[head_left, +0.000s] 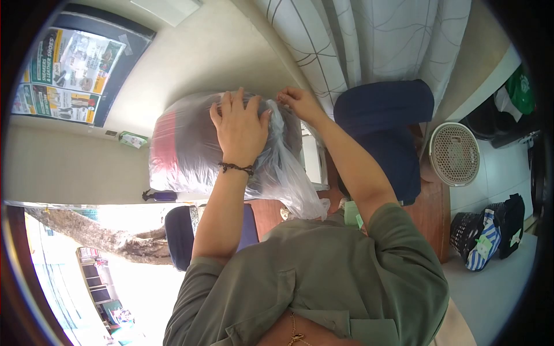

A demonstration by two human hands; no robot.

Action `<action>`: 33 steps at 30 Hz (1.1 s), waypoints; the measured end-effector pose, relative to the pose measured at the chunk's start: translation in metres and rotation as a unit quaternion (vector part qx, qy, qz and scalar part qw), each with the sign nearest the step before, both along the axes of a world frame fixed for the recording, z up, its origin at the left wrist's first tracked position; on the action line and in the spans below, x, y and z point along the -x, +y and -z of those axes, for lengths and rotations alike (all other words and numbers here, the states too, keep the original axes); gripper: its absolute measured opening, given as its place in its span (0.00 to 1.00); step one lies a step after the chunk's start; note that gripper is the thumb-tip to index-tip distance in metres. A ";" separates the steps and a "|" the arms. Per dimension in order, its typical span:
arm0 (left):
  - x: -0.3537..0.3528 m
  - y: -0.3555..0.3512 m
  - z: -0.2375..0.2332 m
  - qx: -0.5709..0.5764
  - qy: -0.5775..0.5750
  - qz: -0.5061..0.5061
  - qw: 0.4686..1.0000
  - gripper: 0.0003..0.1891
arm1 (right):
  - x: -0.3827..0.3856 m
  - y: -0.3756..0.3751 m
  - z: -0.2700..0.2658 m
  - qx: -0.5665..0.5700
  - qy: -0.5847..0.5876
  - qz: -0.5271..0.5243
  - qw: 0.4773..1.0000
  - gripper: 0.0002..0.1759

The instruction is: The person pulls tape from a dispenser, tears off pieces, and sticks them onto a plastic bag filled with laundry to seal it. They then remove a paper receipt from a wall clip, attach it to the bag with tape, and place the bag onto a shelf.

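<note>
A large clear plastic bag [193, 138], stuffed with dark and pinkish-red contents that look like folded cloth, sits against the wall in front of me. My left hand [242, 124] lies on top of it with fingers spread, pressing on the plastic. At the bag's far right edge, my right hand [301, 105] is closed, its thumb and fingers pinching the plastic near the gathered part. The loose, twisted end of the bag hangs down toward my chest.
Blue cushioned chairs [381, 161] stand close on the right, beside a white patterned curtain [392, 40]. Farther right are a round lidded basket [455, 154] and a polka-dot basket with cloths [461, 230]. A poster board [75, 69] hangs at upper left, above a bright opening.
</note>
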State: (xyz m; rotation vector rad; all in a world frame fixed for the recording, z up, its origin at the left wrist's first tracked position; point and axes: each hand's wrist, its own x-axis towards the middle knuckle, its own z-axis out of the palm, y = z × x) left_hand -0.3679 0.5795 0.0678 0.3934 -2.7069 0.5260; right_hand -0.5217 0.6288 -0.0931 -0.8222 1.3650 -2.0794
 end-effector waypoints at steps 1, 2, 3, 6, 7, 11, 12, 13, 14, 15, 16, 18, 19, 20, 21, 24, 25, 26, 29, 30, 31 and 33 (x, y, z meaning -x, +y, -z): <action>0.000 0.000 0.000 0.002 0.000 0.000 1.000 0.19 | -0.001 0.000 -0.004 -0.011 0.003 0.003 1.000 0.10; 0.000 0.000 0.000 0.003 0.001 0.001 1.000 0.19 | 0.000 -0.002 -0.006 -0.022 0.013 0.009 1.000 0.10; 0.000 0.001 -0.001 0.004 0.001 0.002 1.000 0.19 | 0.001 -0.006 -0.007 -0.031 0.023 0.015 0.999 0.10; 0.000 0.000 -0.001 0.006 0.001 0.005 1.000 0.19 | 0.008 -0.017 -0.006 -0.008 -0.003 -0.016 1.000 0.10; 0.000 0.000 -0.001 0.006 0.001 0.005 1.000 0.19 | 0.008 -0.019 -0.004 0.008 -0.020 -0.035 0.999 0.10; 0.000 0.000 -0.002 0.003 0.007 0.012 1.000 0.18 | 0.000 -0.001 -0.015 -0.028 -0.062 0.017 0.997 0.09; 0.001 -0.001 -0.002 -0.003 0.008 0.017 1.000 0.17 | -0.003 0.002 -0.013 -0.004 -0.069 0.023 0.997 0.09; 0.002 -0.002 -0.002 -0.009 0.009 0.022 1.000 0.17 | -0.006 0.005 -0.010 0.020 -0.076 0.029 0.996 0.09; 0.004 -0.003 -0.005 -0.012 -0.008 0.023 1.000 0.16 | -0.009 0.005 -0.007 0.029 -0.083 0.044 0.995 0.09; 0.008 -0.004 -0.009 -0.015 -0.026 0.025 0.999 0.16 | -0.012 0.005 -0.005 0.037 -0.090 0.058 0.994 0.09; 0.013 -0.005 -0.013 -0.018 -0.045 0.026 0.999 0.15 | -0.017 0.004 -0.003 0.046 -0.097 0.072 0.992 0.09; 0.030 -0.010 -0.017 -0.029 -0.102 0.031 0.994 0.14 | -0.027 0.000 -0.001 0.073 -0.159 0.077 0.982 0.09; 0.040 -0.013 -0.018 -0.034 -0.129 0.034 0.990 0.14 | -0.031 -0.001 -0.002 0.087 -0.189 0.079 0.975 0.09; 0.049 -0.018 -0.014 -0.030 -0.138 0.064 0.988 0.12 | -0.032 -0.001 -0.003 0.068 -0.167 0.092 0.979 0.09; 0.056 -0.026 -0.006 -0.026 -0.148 0.095 0.984 0.11 | -0.033 -0.001 -0.004 0.050 -0.147 0.105 0.982 0.09; 0.080 -0.037 0.002 -0.010 -0.230 0.104 0.968 0.05 | -0.041 0.000 -0.009 -0.001 -0.123 0.144 0.982 0.11; 0.084 -0.038 0.003 -0.005 -0.266 0.094 0.960 0.03 | -0.044 0.002 -0.010 -0.018 -0.122 0.158 0.980 0.12; 0.085 -0.040 0.002 0.001 -0.273 0.102 0.956 0.02 | -0.047 0.003 -0.009 0.025 -0.145 0.133 0.980 0.13; 0.083 -0.047 -0.011 0.009 -0.301 0.132 0.944 0.03 | -0.056 0.007 0.005 0.105 -0.173 0.090 0.975 0.17; 0.083 -0.051 -0.014 0.007 -0.314 0.143 0.939 0.04 | -0.060 0.008 0.009 0.101 -0.157 0.097 0.978 0.19; 0.083 -0.054 -0.017 0.005 -0.327 0.154 0.932 0.04 | -0.064 0.008 0.014 0.096 -0.140 0.103 0.980 0.21; 0.082 -0.053 -0.020 0.026 -0.357 0.153 0.921 0.05 | -0.080 0.015 0.016 -0.015 0.056 0.098 0.994 0.27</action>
